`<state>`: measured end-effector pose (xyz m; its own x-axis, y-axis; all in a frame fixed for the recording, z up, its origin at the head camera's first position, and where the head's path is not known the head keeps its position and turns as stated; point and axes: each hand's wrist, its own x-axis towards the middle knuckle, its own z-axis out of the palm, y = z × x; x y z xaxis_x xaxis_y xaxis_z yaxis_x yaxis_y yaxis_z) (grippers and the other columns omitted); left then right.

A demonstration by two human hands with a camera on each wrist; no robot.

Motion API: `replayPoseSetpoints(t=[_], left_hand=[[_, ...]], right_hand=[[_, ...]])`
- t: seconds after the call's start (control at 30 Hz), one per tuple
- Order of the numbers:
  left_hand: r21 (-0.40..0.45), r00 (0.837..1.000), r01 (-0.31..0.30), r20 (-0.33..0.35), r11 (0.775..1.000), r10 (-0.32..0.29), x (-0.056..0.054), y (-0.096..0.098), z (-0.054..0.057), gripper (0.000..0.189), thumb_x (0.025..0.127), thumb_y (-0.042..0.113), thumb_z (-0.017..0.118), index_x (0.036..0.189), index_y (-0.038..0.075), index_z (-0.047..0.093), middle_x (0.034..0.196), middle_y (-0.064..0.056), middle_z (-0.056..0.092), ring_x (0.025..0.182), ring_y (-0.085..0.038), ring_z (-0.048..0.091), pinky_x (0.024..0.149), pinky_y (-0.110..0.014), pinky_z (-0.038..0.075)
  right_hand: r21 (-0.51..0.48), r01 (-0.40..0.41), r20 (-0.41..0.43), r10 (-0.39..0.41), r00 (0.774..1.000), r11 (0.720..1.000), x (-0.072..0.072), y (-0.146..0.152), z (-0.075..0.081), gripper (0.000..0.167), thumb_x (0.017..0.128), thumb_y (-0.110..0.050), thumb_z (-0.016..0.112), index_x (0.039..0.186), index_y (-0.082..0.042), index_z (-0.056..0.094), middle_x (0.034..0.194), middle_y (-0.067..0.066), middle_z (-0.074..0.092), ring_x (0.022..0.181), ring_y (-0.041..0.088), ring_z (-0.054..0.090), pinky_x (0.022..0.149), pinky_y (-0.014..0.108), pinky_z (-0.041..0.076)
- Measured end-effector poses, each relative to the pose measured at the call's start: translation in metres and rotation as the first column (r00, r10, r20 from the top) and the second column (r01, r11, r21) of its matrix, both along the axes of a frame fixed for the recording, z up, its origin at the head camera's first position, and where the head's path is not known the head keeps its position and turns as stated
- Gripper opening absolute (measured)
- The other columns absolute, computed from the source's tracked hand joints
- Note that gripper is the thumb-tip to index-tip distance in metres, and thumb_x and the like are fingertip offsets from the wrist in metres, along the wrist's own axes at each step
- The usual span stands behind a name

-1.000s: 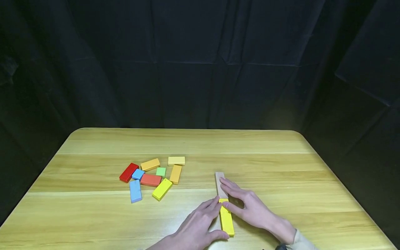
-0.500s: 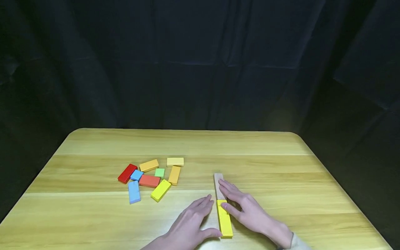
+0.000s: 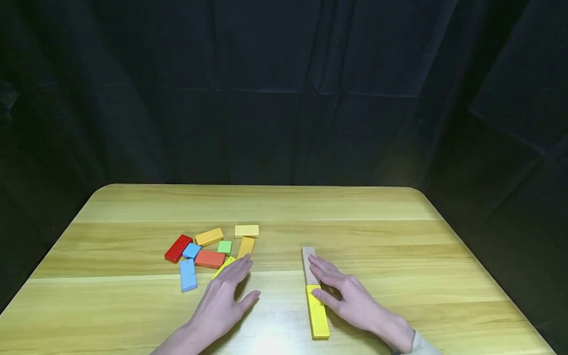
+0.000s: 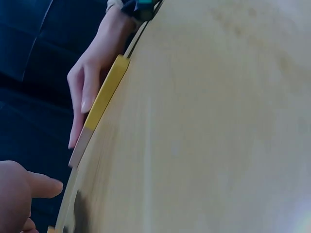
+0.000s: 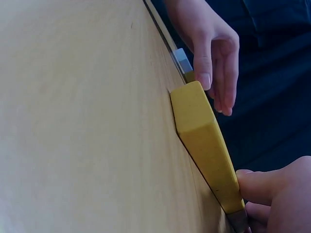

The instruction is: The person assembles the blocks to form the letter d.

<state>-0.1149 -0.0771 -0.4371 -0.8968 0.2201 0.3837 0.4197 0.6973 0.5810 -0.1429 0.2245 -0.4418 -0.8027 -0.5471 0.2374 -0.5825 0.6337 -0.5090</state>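
A yellow block [image 3: 317,315] and a pale wood-coloured block [image 3: 309,266] lie end to end in a line on the table, right of centre. My right hand [image 3: 352,298] rests along their right side. Its thumb touches the yellow block and its extended fingers reach onto the pale block; the right wrist view shows the thumb against the yellow block's side. In the head view my left hand [image 3: 222,296] hovers over the left part of the table, fingers extended, thumb apart, holding nothing. It partly covers another yellow block [image 3: 220,268] and the near end of an orange block [image 3: 246,246].
Around those lie a red block [image 3: 179,248], a lighter red block [image 3: 210,259], two blue blocks [image 3: 188,275], a green block [image 3: 225,247], a second orange block [image 3: 209,236] and a pale yellow block [image 3: 246,231]. Dark curtains hang behind the wooden table [image 3: 377,227].
My left hand has come off the yellow block in the line and moved left to the loose blocks. My right hand stays beside the line. The blocks keep their places.
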Motion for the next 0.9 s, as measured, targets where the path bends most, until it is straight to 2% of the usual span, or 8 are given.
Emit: replayPoseSetpoints(t=[0.13,0.27,0.53,0.9], left_hand=[[0.023,0.998,-0.055,-0.019,0.998,0.055,-0.003,-0.014,-0.001,0.059,0.081,0.015,0.083,0.133,-0.002,0.061,0.144,-0.014,0.057,0.132,-0.037,0.053,0.106,-0.052,0.046],[0.033,0.997,-0.08,-0.009,0.996,0.081,-0.004,-0.023,-0.003,0.061,0.081,0.013,0.083,0.135,-0.003,0.06,0.142,-0.014,0.058,0.13,-0.036,0.055,0.105,-0.052,0.047],[0.033,0.997,-0.075,-0.014,0.997,0.076,-0.005,-0.027,-0.002,0.057,0.082,0.01,0.081,0.133,-0.004,0.06,0.139,-0.014,0.06,0.13,-0.036,0.056,0.105,-0.052,0.047],[0.022,0.996,-0.081,0.021,0.996,0.081,0.0,-0.023,0.0,0.054,0.082,0.009,0.08,0.132,-0.001,0.062,0.139,-0.014,0.06,0.128,-0.038,0.056,0.106,-0.054,0.046]], right_hand=[[-0.002,-0.004,-0.001,0.004,1.0,1.0,0.0,-0.001,0.0,0.056,0.101,-0.035,0.058,0.146,-0.003,0.048,0.16,0.003,0.036,0.146,0.027,0.034,0.113,0.052,0.032],[0.007,0.011,0.026,-0.011,1.0,1.0,0.0,0.001,0.001,0.058,0.101,-0.039,0.057,0.147,-0.005,0.047,0.16,0.0,0.035,0.147,0.023,0.032,0.115,0.05,0.032],[0.02,0.016,0.022,-0.016,1.0,1.0,0.0,0.003,0.003,0.059,0.101,-0.041,0.057,0.147,-0.006,0.047,0.16,-0.002,0.035,0.147,0.021,0.032,0.115,0.048,0.032],[0.018,0.021,0.038,-0.022,0.999,1.0,0.001,0.003,0.004,0.06,0.101,-0.042,0.056,0.148,-0.007,0.047,0.161,-0.003,0.034,0.148,0.02,0.031,0.115,0.047,0.031]])
